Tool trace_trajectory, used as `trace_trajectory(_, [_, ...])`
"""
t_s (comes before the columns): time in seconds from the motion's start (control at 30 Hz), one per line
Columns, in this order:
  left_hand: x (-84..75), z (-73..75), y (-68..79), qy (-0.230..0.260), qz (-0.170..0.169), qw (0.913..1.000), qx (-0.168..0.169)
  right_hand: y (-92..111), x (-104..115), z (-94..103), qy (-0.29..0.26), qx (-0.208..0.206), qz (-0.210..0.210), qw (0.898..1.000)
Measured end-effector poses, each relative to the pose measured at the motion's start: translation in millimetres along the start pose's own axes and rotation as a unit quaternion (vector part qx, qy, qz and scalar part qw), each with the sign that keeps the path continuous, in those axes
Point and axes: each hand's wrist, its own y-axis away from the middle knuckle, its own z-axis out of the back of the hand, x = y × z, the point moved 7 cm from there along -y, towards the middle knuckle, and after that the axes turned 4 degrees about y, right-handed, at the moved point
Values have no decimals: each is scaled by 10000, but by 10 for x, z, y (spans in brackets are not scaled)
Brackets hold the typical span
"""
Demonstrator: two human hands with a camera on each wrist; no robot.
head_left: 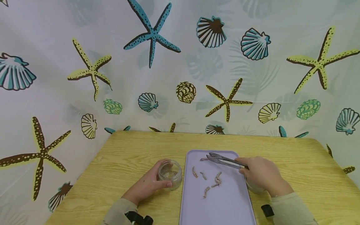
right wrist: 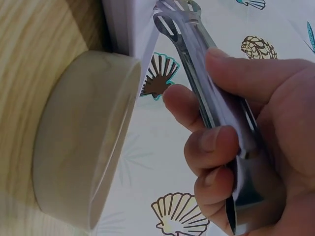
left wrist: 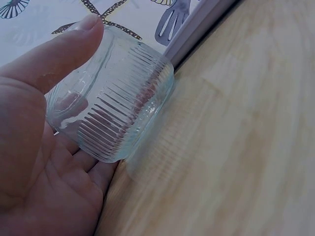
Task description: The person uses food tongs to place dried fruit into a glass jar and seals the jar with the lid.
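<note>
Slotted metal tongs (right wrist: pixel 220 105) overhang a smooth rectangular tray (head_left: pixel 222 204).

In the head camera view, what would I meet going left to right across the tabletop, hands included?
Left hand, clear glass jar, pale purple tray, right hand.

The tray (head_left: pixel 217 206) ran off the head view at six o'clock. The right hand (head_left: pixel 261 173) mostly hid the bowl (head_left: pixel 255 189); whether the tongs (head_left: pixel 228 161) pinched the twelve-o'clock strip (head_left: pixel 203 159) was too small to tell.
</note>
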Motion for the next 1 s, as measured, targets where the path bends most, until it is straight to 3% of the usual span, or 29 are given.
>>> trace_trajectory(0.63, [2,4,3,77,95,9999,-38,5,44,53,-241,-173,130,9995])
trace_trajectory(1.0, [-10,3,1,68,82,9999,-22,73,314,247,-256,-616,576,9961])
